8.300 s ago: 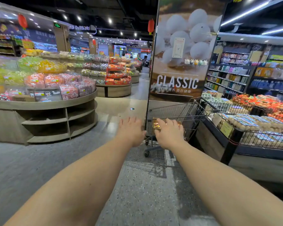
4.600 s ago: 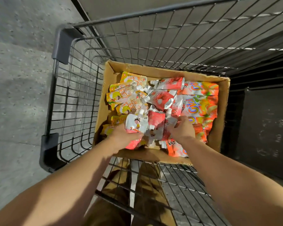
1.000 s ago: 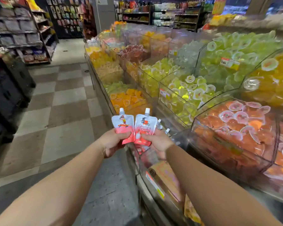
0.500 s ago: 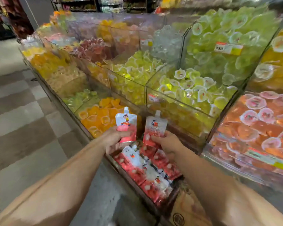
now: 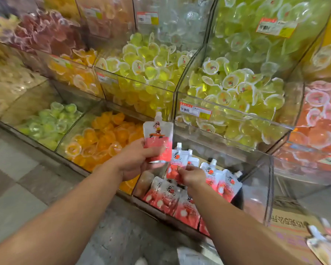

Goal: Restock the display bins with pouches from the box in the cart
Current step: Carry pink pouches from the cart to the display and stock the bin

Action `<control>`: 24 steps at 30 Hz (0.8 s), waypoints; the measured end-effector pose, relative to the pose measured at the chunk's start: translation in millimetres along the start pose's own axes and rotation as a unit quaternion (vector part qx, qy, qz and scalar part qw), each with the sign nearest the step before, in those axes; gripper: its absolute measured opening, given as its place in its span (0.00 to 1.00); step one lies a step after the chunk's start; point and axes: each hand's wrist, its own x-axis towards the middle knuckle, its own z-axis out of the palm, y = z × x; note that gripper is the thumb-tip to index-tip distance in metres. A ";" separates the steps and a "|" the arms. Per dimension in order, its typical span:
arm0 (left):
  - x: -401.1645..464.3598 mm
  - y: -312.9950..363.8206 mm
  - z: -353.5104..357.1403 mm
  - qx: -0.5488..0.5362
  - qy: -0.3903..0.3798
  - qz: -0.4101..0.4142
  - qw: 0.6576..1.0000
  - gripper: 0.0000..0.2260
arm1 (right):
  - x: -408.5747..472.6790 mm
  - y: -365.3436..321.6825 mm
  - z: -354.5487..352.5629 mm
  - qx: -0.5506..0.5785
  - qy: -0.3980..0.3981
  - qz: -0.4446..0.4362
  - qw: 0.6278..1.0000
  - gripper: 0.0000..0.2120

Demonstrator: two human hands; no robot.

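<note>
My right hand lowers its gripped pouch into the bin; my left hand grips another pouch, next in.

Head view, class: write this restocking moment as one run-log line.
left hand: holds pouch upright above bins | right hand: lowering second pouch into pouch bin | bin: partly filled

My right hand covers the lower half of the red-and-white spouted pouch I pinch. A brown printed cardboard box and a blurred pouch run off the lower right edge. Price labels stay unreadable.
</note>
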 end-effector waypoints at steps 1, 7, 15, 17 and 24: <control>0.3 0.9 -2.4 0.002 -0.007 0.000 1.000 0.18 | 2.9 1.6 3.7 0.004 0.017 0.003 1.000 0.05; 1.3 2.2 -10.4 -0.007 -0.011 -0.003 1.000 0.15 | -0.2 -4.2 9.9 -0.032 0.075 -0.017 0.997 0.03; -5.0 -1.5 -19.3 -0.006 -0.001 -0.015 1.000 0.09 | 25.7 5.0 15.8 -0.050 0.049 -0.022 0.997 0.10; -5.3 -1.2 -19.7 0.000 -0.006 -0.022 1.000 0.10 | 18.5 0.1 14.3 -0.036 0.057 -0.021 0.998 0.11; -8.2 -4.5 -15.0 -0.003 -0.025 -0.037 0.999 0.14 | 14.2 2.2 12.5 0.068 0.046 -0.035 0.996 0.12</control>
